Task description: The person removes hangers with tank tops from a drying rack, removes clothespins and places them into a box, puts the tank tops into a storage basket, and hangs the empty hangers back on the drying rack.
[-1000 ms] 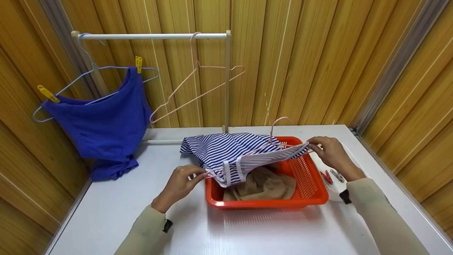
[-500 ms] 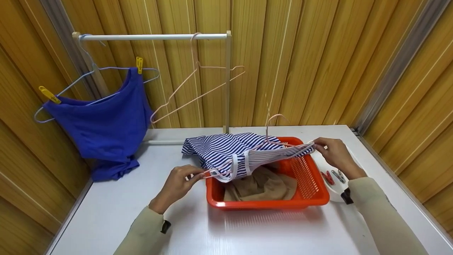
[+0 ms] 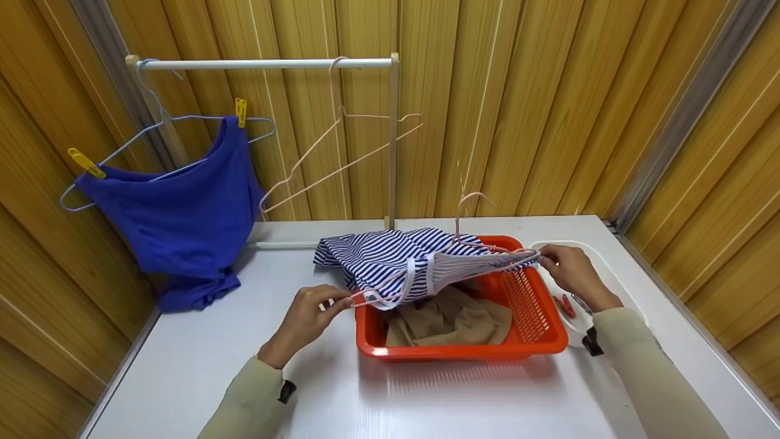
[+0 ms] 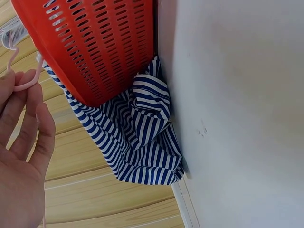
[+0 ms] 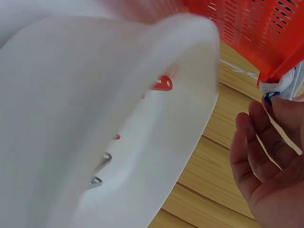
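In the head view my left hand (image 3: pixel 308 317) pinches the left end of a pink hanger (image 3: pixel 458 221) by thumb and fingertips. The left wrist view shows the same rounded wire end (image 4: pixel 28 85) in the fingers. A blue-and-white striped garment (image 3: pixel 384 256) with white trim hangs over the back left of a red basket (image 3: pixel 457 352), the hanger partly inside its opening. My right hand (image 3: pixel 573 271) pinches the garment's trimmed corner at the right, above the basket's rim. In the right wrist view thumb and fingertips meet at that white-and-blue edge (image 5: pixel 273 95).
Brown cloth (image 3: pixel 451 317) lies in the basket. Right of it, a white tray (image 3: pixel 615 274) holds red and grey clothespins (image 3: pixel 567 306). At the back left a rack (image 3: pixel 262 63) carries a blue garment (image 3: pixel 177 225) clipped with yellow clothespins (image 3: pixel 242 113), and a bare pink hanger (image 3: pixel 298 161).
The garment's white-trimmed opening has slid rightward along the hanger, baring more of its left end. The hanger's hook has shifted slightly left and up. My right hand moved right, then a little down.
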`<state>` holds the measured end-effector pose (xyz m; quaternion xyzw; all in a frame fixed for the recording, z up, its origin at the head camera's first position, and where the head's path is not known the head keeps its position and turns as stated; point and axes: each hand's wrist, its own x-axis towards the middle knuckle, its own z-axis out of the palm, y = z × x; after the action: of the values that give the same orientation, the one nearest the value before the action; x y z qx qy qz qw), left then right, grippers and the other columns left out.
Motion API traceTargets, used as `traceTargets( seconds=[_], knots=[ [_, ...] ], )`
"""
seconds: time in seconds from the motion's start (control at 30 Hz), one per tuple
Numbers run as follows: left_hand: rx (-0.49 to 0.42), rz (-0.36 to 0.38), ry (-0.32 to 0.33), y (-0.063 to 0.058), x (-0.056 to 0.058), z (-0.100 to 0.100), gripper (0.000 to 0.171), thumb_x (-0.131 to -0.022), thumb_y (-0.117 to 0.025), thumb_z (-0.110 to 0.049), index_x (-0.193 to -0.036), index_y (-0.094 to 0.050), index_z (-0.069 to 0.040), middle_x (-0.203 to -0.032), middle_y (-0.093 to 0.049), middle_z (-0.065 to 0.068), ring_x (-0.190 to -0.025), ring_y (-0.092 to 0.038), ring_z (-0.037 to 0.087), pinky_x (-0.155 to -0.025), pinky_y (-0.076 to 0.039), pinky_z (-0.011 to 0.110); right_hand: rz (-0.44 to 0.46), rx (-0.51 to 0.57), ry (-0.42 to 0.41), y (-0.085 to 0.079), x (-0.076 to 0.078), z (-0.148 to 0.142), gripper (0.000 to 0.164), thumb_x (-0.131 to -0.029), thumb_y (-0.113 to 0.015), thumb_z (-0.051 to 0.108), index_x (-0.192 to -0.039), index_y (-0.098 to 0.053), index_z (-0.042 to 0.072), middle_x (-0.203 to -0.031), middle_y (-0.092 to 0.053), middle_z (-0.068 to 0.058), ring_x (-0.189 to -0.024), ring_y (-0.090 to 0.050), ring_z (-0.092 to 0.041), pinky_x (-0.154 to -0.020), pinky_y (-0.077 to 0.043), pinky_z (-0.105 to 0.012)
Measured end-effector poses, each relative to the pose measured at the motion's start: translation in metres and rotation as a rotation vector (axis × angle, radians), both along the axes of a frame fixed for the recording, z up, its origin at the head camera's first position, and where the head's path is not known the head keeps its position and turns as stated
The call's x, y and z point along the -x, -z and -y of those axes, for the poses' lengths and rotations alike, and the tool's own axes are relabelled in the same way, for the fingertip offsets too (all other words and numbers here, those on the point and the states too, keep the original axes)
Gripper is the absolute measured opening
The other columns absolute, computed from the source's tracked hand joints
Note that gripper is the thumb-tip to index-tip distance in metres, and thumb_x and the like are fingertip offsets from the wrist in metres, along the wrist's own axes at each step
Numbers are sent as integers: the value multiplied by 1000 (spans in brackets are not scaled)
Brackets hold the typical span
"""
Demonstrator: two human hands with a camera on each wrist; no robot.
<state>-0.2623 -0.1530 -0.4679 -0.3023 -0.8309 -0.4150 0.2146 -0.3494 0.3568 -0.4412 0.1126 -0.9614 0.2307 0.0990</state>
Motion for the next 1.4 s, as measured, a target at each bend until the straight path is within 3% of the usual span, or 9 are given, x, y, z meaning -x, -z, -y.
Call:
traceTargets(
  seconds=[0.33, 0.47, 0.57, 0.7, 0.87, 1.0, 1.13, 1.4],
  knots=[
    [11, 31, -16, 0, -2, -2, 13, -89, -70, -19, -96, -77, -10, -84, -74, -2, -71, -61, 7, -64, -53, 22, 123, 40, 54, -2, -2, 5, 22, -97, -54, 17, -105, -66, 0, -92, -65, -13, -81, -56, -24, -69, -44, -30],
    [8, 49, -24, 0, -2, -2, 13, -89, -70, -20, -97, -77, -12, -85, -74, -3, -71, -61, 6, -64, -53, 22, 125, 55, 47, -4, -4, 4, 25, -96, -55, 20, -107, -66, 0, -95, -67, -15, -85, -60, -25, -70, -46, -29],
    [14, 51, -26, 1, -2, -1, 15, -89, -71, -19, -97, -77, -9, -84, -74, -3, -72, -61, 7, -65, -53, 22, 97, 66, 46, -4, -5, 4, 29, -95, -58, 24, -113, -65, 2, -100, -68, -16, -89, -63, -27, -69, -47, -28],
    [20, 39, -22, 1, -2, -1, 14, -89, -71, -16, -97, -77, -7, -83, -74, -2, -73, -62, 7, -65, -53, 23, -8, 73, 17, -3, -4, 7, 31, -94, -63, 25, -116, -64, 4, -103, -69, -17, -91, -64, -31, -72, -49, -35],
    [14, 30, -17, 2, -1, -1, 14, -89, -70, -16, -98, -77, -7, -84, -74, -2, -73, -63, 8, -65, -54, 23, -159, 71, -45, -4, -2, 14, 20, -92, -67, 16, -108, -69, 4, -98, -68, -16, -91, -64, -35, -78, -49, -49],
    [12, 41, -16, 2, -1, -1, 16, -90, -70, -19, -99, -77, -7, -85, -74, -3, -73, -63, 8, -65, -54, 23, -227, 67, -42, -9, -1, 19, 13, -92, -67, 12, -100, -71, 3, -99, -67, -15, -94, -63, -36, -82, -47, -54],
    [13, 58, -20, 3, -1, -1, 17, -90, -69, -22, -98, -77, -8, -86, -74, -3, -73, -62, 7, -65, -54, 23, -256, 67, -28, -15, -2, 21, 12, -92, -67, 11, -98, -72, 2, -102, -66, -16, -97, -61, -36, -84, -46, -54],
    [23, 61, -36, 2, -2, -2, 15, -90, -69, -23, -97, -77, -13, -86, -75, -3, -72, -62, 6, -64, -53, 23, -198, 28, -21, -24, -5, 21, 13, -95, -63, 13, -104, -70, 5, -100, -68, -15, -88, -63, -33, -76, -48, -47]
  ],
)
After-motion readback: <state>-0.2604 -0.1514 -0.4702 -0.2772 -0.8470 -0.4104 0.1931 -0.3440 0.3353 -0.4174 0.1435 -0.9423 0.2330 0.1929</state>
